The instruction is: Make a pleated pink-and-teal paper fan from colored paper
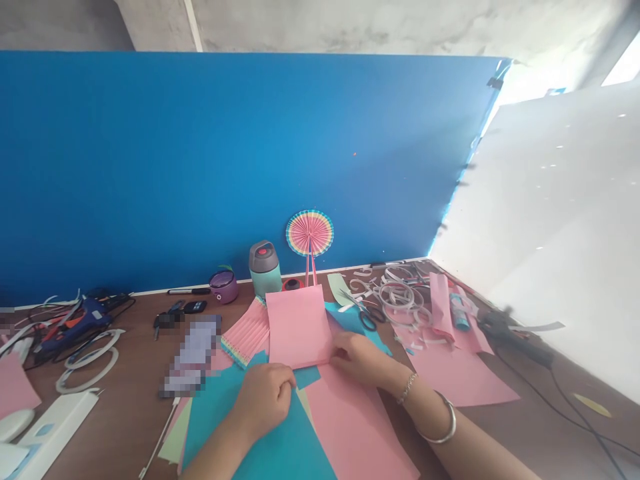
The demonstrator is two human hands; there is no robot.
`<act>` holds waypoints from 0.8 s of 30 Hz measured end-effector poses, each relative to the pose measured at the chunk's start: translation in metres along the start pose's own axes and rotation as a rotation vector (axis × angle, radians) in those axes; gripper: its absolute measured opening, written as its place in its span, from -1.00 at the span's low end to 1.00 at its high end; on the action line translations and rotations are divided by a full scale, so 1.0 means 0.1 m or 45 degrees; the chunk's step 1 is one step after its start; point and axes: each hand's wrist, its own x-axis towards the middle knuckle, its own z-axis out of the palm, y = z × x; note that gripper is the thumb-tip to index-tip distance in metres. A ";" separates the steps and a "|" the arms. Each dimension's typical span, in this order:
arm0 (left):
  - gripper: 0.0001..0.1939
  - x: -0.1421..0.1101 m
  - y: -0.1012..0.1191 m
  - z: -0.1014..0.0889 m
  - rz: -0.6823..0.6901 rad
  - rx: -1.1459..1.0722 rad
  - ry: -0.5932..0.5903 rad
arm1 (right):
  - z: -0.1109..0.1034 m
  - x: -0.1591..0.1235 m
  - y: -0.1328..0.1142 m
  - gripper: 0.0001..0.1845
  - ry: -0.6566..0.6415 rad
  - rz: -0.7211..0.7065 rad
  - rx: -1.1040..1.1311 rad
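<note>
A pink sheet of paper (299, 327) stands tilted up before me, its near edge folded in a narrow strip. My right hand (361, 360) is closed on its lower right corner in a pinch. My left hand (267, 398) is closed at its lower left edge, fingers curled and partly hidden. Beneath my left hand lies a blue-green sheet (285, 443), with another pink sheet (357, 427) to its right. Left of the upright sheet is a pleated pink strip (246, 333) with a yellow and blue border.
A round paper fan (310, 233) stands against the blue partition (200, 160), near a teal flask (265, 270) and a purple pot (223, 287). Scissors (367, 317) and paper strip coils (400, 295) lie right. At left are a glue gun (83, 323), phone (193, 353) and power strip (57, 433).
</note>
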 end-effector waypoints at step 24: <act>-0.63 -0.09 -0.07 0.03 0.421 -0.133 1.245 | 0.08 -0.03 -0.11 -0.80 0.734 -0.182 0.027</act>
